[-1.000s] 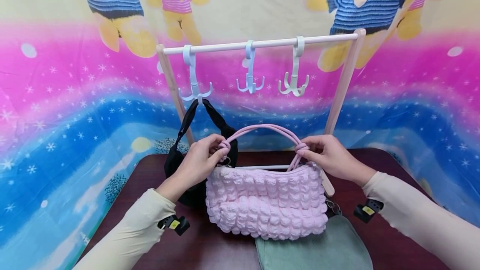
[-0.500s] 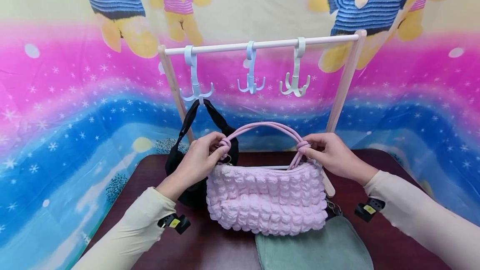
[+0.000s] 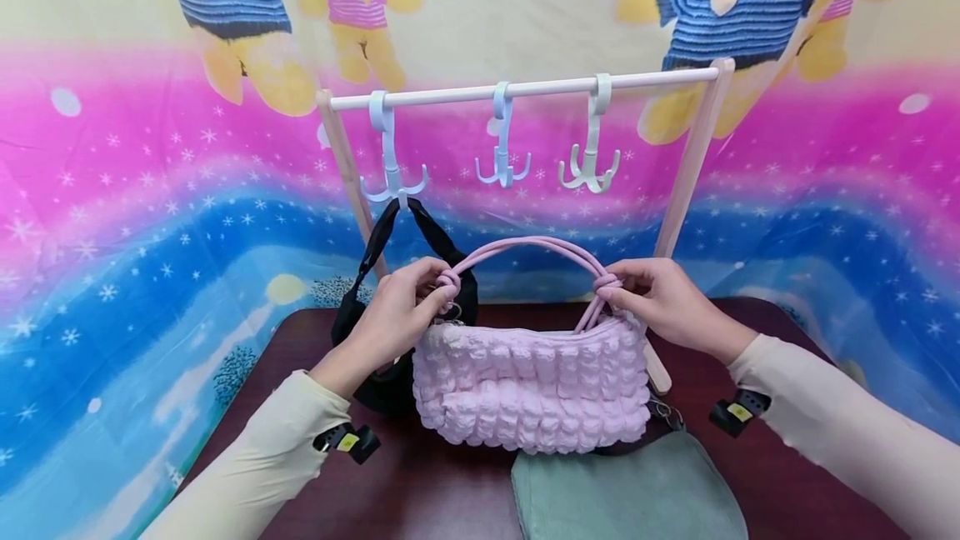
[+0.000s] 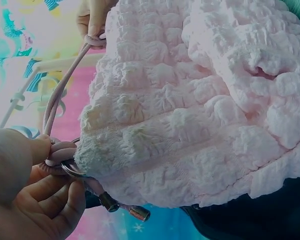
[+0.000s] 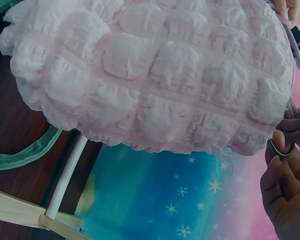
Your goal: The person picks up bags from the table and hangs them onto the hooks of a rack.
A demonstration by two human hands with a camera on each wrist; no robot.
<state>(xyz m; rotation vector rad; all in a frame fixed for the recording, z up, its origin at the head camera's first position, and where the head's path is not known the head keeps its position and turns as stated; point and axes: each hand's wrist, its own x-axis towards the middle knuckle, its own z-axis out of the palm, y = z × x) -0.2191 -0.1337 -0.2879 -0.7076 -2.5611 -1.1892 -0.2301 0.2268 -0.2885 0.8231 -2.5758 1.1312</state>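
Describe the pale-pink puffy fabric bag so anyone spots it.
Find the pale wooden bar rack. Before it, the left hand and right hand hold the bag by its knotted pink cord handle. Bubbled pink fabric tells it from the black fabric bag and flat green fabric bag.

Cream left sleeve (image 3: pixel 247 461) and right sleeve (image 3: pixel 840 432), lightly wrinkled, ending behind left hand (image 3: pixel 393 311) and right hand (image 3: pixel 667 311). 2 black wrist devices (image 3: pixel 365 447), yellow patch (image 3: pixel 348 442) on each.
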